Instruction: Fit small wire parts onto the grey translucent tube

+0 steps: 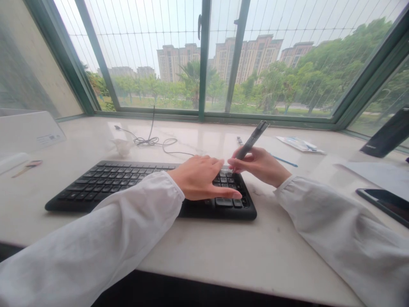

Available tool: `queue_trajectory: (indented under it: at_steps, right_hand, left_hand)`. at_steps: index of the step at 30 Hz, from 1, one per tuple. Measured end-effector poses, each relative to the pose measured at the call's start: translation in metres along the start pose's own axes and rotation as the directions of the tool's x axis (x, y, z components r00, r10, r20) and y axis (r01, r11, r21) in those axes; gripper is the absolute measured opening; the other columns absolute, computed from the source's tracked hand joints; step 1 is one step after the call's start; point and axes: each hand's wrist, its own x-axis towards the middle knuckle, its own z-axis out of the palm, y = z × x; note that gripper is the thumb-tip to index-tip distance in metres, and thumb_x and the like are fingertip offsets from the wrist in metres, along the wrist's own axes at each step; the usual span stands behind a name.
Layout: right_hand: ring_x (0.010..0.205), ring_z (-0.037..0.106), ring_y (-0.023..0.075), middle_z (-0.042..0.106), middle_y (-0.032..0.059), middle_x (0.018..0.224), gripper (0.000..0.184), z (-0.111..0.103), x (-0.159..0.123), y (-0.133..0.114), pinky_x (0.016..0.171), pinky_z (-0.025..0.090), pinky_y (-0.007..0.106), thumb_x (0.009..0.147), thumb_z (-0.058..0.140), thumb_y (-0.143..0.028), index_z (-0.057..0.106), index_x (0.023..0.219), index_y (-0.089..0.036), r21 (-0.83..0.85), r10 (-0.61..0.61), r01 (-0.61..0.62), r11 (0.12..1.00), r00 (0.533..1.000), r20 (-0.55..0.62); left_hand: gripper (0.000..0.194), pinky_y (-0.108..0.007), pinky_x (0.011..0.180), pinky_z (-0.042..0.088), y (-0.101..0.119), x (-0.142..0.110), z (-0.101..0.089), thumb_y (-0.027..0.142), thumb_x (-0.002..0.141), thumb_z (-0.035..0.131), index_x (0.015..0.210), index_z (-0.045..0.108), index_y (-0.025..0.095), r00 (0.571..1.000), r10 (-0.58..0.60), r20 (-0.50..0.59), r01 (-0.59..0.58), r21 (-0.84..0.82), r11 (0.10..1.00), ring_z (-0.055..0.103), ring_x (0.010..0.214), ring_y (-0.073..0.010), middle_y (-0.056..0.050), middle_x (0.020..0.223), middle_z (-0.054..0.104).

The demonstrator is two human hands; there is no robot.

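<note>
My left hand (pixel 198 179) lies flat on the black keyboard (pixel 96 187), with its fingers spread over the keys and its thumb stretched toward the right-hand keys. My right hand (pixel 260 165) is raised just above the keyboard's top right corner. Its fingers pinch a dark grey pen (pixel 252 139), which tilts up and away from me. White sleeves cover both forearms.
The keyboard sits on a pale marble sill (pixel 207 251) below a large window (pixel 204 55). A black cable (pixel 147 140) and crumpled tissue (pixel 123 147) lie behind it. To the right are a blue pen (pixel 284 160), white paper (pixel 380 177) and a black smartphone (pixel 383 204).
</note>
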Motion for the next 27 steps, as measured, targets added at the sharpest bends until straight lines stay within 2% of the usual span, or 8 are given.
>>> queue_trajectory:
  at_steps: [2,4,7,10,15,21,24,27]
  right_hand:
    - [0.068,0.067,0.019,0.069,0.0033,0.07,0.042,0.002,-0.001,0.001,0.067,0.058,0.034,0.066,0.08,-0.053,0.063,0.08,-0.017,-0.012,-0.099,0.099,0.995,0.995,-0.002]
    - [0.068,0.065,0.0185,0.068,0.0028,0.072,0.039,0.004,-0.001,0.001,0.066,0.055,0.033,0.07,0.078,-0.051,0.062,0.081,-0.017,-0.046,-0.206,0.205,0.978,0.979,-0.01]
    - [0.07,0.065,0.0188,0.068,0.003,0.074,0.031,0.008,-0.004,-0.003,0.067,0.052,0.031,0.076,0.074,-0.047,0.063,0.082,-0.018,-0.205,-0.346,0.332,0.921,0.938,-0.034]
    - [0.069,0.065,0.0191,0.07,0.0027,0.074,0.021,0.012,-0.007,-0.011,0.065,0.049,0.029,0.081,0.07,-0.039,0.066,0.085,-0.019,-0.443,-0.405,0.35,0.825,0.914,-0.033]
    - [0.084,0.069,0.0241,0.074,0.0054,0.095,0.021,0.012,-0.008,-0.017,0.07,0.048,0.029,0.082,0.069,-0.034,0.067,0.098,-0.02,-0.56,-0.447,0.394,0.729,0.893,0.047]
    - [0.084,0.069,0.0253,0.074,0.0063,0.098,0.03,0.008,-0.009,-0.017,0.068,0.048,0.029,0.083,0.068,-0.04,0.064,0.107,-0.022,-0.567,-0.431,0.391,0.725,0.9,0.069]
    - [0.081,0.07,0.0228,0.074,0.0049,0.096,0.033,0.007,-0.009,-0.016,0.069,0.05,0.029,0.081,0.071,-0.039,0.061,0.109,-0.023,-0.485,-0.415,0.431,0.761,0.898,0.146]
    - [0.081,0.07,0.0206,0.074,0.0036,0.09,0.022,0.003,-0.008,-0.013,0.074,0.053,0.03,0.086,0.063,-0.037,0.062,0.101,-0.022,-0.35,-0.369,0.417,0.839,0.908,0.197]
  left_hand:
    - [0.076,-0.039,0.084,0.046,0.001,0.002,-0.001,0.075,0.089,0.027,0.129,0.052,0.016,0.992,-0.044,-0.116,0.042,-0.022,0.999,0.062,0.101,-0.029,-0.013,0.112,0.067]
    - [0.061,-0.037,0.082,0.048,0.002,0.004,-0.002,0.065,0.095,0.032,0.127,0.053,0.017,0.957,-0.099,-0.271,0.078,-0.086,0.993,0.063,0.101,-0.0258,-0.011,0.113,0.067]
    - [0.049,-0.031,0.074,0.051,0.006,0.008,-0.002,0.059,0.093,0.047,0.116,0.058,0.017,0.869,-0.172,-0.463,0.069,-0.231,0.97,0.066,0.086,-0.0189,-0.006,0.1,0.07]
    - [0.043,-0.026,0.068,0.052,0.012,0.009,-0.004,0.056,0.085,0.062,0.105,0.063,0.018,0.797,-0.188,-0.573,-0.004,-0.316,0.949,0.066,0.075,-0.015,-0.003,0.089,0.07]
    - [0.025,-0.024,0.069,0.054,0.022,0.01,-0.005,0.042,0.084,0.068,0.097,0.069,0.021,0.755,-0.22,-0.618,-0.04,-0.378,0.925,0.066,0.072,-0.0124,0.0,0.084,0.071]
    - [0.027,-0.023,0.063,0.054,0.021,0.011,-0.003,0.045,0.081,0.07,0.092,0.069,0.02,0.771,-0.241,-0.59,-0.033,-0.415,0.909,0.066,0.067,-0.0125,0.0,0.086,0.071]
    - [0.027,-0.021,0.06,0.053,0.02,0.012,-0.003,0.046,0.083,0.067,0.084,0.067,0.019,0.762,-0.237,-0.602,-0.039,-0.407,0.912,0.064,0.064,-0.0108,0.001,0.08,0.068]
    - [0.026,-0.02,0.059,0.052,0.017,0.012,-0.004,0.043,0.091,0.057,0.087,0.065,0.018,0.754,-0.28,-0.594,-0.002,-0.429,0.903,0.063,0.064,-0.0101,0.0,0.083,0.065]
